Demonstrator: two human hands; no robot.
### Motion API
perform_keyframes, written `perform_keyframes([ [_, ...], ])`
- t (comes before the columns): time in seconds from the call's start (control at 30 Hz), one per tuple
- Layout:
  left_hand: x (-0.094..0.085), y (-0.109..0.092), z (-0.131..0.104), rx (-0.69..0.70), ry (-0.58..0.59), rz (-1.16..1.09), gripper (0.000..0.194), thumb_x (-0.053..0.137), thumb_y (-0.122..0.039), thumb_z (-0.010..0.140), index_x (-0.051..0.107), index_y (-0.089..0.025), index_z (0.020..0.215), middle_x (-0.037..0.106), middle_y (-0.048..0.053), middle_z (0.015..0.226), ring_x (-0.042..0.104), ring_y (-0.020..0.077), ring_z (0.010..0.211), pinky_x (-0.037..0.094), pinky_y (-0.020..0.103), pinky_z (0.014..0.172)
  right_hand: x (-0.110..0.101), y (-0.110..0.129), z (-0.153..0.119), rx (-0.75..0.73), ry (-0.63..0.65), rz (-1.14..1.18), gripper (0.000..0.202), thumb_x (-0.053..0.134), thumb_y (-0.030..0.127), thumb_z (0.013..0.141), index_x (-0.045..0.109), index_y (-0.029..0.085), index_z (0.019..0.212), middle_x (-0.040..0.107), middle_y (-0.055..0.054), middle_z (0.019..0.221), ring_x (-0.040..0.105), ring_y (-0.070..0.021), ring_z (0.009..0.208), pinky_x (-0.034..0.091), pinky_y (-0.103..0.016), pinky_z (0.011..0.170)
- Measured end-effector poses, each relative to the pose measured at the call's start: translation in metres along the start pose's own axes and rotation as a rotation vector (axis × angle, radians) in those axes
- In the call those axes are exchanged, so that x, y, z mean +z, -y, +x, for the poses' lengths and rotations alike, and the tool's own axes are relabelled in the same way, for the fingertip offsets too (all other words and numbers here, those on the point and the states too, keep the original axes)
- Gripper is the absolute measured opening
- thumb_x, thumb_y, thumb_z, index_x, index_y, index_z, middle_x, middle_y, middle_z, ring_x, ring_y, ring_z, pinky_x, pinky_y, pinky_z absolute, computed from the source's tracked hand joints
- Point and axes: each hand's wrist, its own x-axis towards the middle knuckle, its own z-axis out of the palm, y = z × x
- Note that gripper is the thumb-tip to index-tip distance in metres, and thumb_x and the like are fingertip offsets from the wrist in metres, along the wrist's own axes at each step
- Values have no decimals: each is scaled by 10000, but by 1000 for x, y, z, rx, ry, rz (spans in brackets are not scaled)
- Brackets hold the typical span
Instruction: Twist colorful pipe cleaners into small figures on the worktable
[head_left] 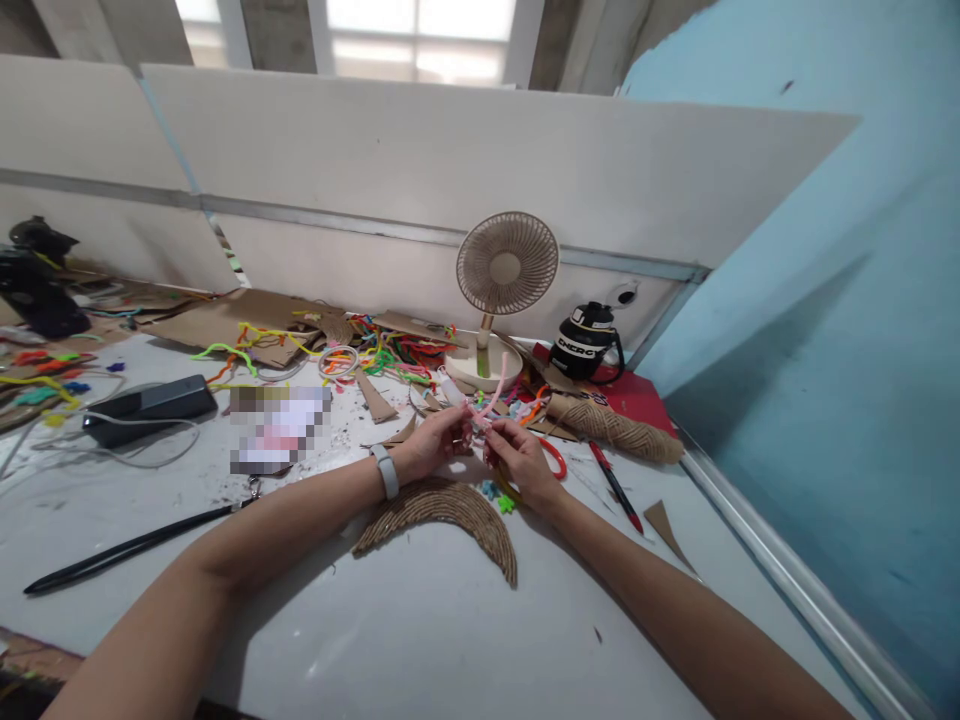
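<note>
- Basically, white partition (420, 150) stands along the far side.
- White desk (420, 650) carries everything, far half cluttered.
- Brown cardboard sheet (217, 325) lies at far left, yellow and green fuzzy stems across its near edge.
- Small fan (506, 265) stands upright at the back, just beyond the hands.
- Tangled colored fuzzy stems (390, 362) pile up left of the fan base.
- Coiled-cord crescent (435, 505) lies flat on the near side of both hands, ends toward the person.
- Twine roll (615, 430) lies on its side, right of the hands; black jug marked ENERGY (583, 345) stands behind it.
- Left hand (441, 440), gray band at wrist: fingers curled nearly closed, tips pinching pink fuzzy stem.
- Right hand (523, 465): thumb and forefinger pinched on the same piece, other fingers curled.
- Red-and-black pen (616, 488) lies right of the right hand.
- Pink fuzzy stem (496, 388) sits between both sets of fingertips above the desk, one length sticking up; gripped part mostly hidden.
- Small green flower shape (507, 504) lies just beside the crescent.
</note>
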Motion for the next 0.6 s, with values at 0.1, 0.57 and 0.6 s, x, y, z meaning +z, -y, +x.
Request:
perform_keyframes([
  [0.1,0,-1,-1,24,-6,9,347,773,-397,637,610,-129,784,561,-6,673,511,74,576,436,196,548,0,2,-1,5,8,-23,283,669,473,751,596,200,762,542,33,585,463,-103,521,360,-237,504],
  [0.57,-3,2,1,67,-51,112,344,779,-405,633,628,-125,763,621,12,750,540,68,613,421,185,567,1,4,-1,-28,-109,-18,281,661,481,744,602,207,775,551,27,580,476,-123,539,385,-255,539],
  [0.6,-3,2,1,69,-53,134,340,777,-403,636,625,-124,759,623,14,758,547,71,625,420,184,571,1,4,-1,-37,-104,-28,274,654,477,752,600,209,773,550,27,583,478,-123,542,389,-255,543],
])
